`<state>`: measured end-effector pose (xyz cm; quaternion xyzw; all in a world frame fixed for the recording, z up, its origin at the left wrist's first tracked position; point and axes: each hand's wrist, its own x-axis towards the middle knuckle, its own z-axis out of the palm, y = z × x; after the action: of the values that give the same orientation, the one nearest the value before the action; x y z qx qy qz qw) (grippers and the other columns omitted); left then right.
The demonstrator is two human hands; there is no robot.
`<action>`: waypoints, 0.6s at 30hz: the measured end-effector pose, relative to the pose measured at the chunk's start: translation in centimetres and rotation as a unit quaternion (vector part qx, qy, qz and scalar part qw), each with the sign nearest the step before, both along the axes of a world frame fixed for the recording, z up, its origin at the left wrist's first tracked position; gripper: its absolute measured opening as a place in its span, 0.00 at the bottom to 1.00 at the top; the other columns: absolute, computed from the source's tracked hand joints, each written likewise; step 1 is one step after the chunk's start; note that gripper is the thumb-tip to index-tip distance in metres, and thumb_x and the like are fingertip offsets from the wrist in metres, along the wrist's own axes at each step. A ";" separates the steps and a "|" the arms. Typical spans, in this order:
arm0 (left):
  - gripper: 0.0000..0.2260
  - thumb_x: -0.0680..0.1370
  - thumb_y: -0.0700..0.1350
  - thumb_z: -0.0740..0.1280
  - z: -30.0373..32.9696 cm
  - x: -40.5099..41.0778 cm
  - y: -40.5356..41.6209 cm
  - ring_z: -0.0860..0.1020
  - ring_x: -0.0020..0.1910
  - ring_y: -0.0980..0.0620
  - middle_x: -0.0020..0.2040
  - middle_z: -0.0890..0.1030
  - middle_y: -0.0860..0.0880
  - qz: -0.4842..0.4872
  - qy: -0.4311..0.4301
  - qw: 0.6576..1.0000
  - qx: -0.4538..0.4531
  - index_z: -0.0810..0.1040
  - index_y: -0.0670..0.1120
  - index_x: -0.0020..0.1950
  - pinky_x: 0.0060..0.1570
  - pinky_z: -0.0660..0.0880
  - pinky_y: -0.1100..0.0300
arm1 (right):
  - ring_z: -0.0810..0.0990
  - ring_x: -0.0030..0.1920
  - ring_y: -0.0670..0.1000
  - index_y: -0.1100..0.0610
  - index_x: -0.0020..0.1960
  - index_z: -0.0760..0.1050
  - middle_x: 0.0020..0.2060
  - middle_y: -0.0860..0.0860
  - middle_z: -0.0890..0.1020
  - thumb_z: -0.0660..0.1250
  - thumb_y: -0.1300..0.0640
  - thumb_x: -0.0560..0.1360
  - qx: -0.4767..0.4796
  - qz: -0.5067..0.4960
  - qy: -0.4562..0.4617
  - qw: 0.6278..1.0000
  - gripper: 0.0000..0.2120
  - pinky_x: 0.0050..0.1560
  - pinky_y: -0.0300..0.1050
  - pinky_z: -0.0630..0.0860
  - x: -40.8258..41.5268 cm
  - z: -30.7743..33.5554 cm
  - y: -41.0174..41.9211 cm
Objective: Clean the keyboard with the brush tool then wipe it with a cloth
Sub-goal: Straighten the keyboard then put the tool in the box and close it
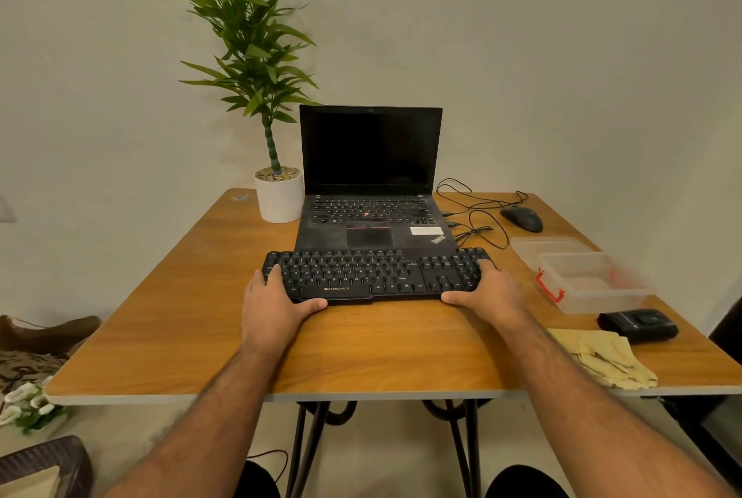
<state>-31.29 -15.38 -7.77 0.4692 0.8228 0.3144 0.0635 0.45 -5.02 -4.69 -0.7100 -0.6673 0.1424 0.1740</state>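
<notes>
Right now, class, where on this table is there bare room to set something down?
Bare table left of the keyboard, and between keyboard and near edge. The right is crowded: mouse, plastic box, cloth.

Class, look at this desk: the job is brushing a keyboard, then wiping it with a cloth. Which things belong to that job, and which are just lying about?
Belongs to the job:
keyboard, gripped by left hand and right hand
cloth

Lying about:
laptop
mouse
potted plant
plastic box
small black case

No brush is plainly visible.
</notes>
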 end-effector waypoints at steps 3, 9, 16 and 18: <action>0.52 0.62 0.68 0.77 -0.2 -0.2 0.2 0.65 0.73 0.40 0.74 0.67 0.41 0.002 -0.009 1.000 0.007 0.63 0.44 0.77 0.71 0.67 0.44 | 0.74 0.62 0.56 0.50 0.70 0.66 0.62 0.54 0.76 0.76 0.30 0.58 0.002 0.003 -0.003 1.000 0.48 0.59 0.53 0.76 0.0 -0.1 0.1; 0.54 0.60 0.67 0.78 -0.6 -0.7 0.6 0.64 0.74 0.40 0.74 0.67 0.41 0.002 -0.023 1.000 0.012 0.62 0.45 0.78 0.72 0.66 0.43 | 0.74 0.62 0.55 0.51 0.72 0.66 0.63 0.54 0.76 0.75 0.28 0.57 0.010 -0.004 -0.012 1.000 0.51 0.58 0.53 0.77 -0.2 -0.4 0.0; 0.51 0.64 0.68 0.76 -0.4 -0.2 0.2 0.59 0.77 0.40 0.77 0.65 0.41 0.006 0.036 0.999 0.012 0.62 0.45 0.78 0.76 0.58 0.43 | 0.74 0.63 0.56 0.51 0.71 0.66 0.63 0.54 0.76 0.77 0.31 0.58 0.000 0.002 0.011 1.000 0.48 0.57 0.52 0.77 -0.1 0.2 -0.4; 0.45 0.69 0.65 0.74 0.1 0.6 -0.3 0.58 0.78 0.41 0.77 0.64 0.42 -0.018 0.073 0.997 0.029 0.62 0.45 0.79 0.77 0.55 0.43 | 0.73 0.64 0.56 0.50 0.72 0.65 0.64 0.54 0.75 0.77 0.32 0.60 -0.009 0.012 0.022 1.000 0.48 0.59 0.52 0.76 0.0 0.5 -0.7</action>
<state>-30.69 -15.67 -7.66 0.5075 0.8069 0.3022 -0.0043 0.48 -5.71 -4.16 -0.7004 -0.6703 0.1660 0.1806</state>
